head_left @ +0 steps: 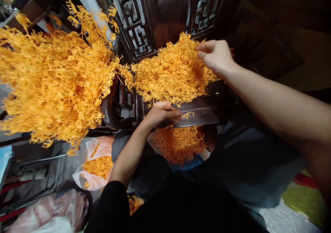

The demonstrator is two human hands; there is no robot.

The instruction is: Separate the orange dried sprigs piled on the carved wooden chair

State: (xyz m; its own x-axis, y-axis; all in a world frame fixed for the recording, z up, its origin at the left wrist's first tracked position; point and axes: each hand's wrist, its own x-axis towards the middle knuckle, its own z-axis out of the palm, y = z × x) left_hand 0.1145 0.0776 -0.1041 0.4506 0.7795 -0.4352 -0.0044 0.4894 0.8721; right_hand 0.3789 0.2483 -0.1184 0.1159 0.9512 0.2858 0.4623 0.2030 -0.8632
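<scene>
A heap of small orange branched plastic pieces [170,70] lies on a dark carved wooden seat [201,114]. My right hand [216,55] reaches into the heap's far right edge, its fingertips pinching at the pieces. My left hand [161,112] rests on the seat's front edge just below the heap, fingers curled around a small orange piece [186,115]. More orange pieces [178,143] sit in a container between my knees, below the seat edge.
A big bundle of orange branched sprigs [51,77] fills the left side. A clear plastic bag [97,167] holding orange pieces lies on the floor at lower left. The carved chair back [137,29] rises behind the heap. My dark-clothed lap fills the bottom.
</scene>
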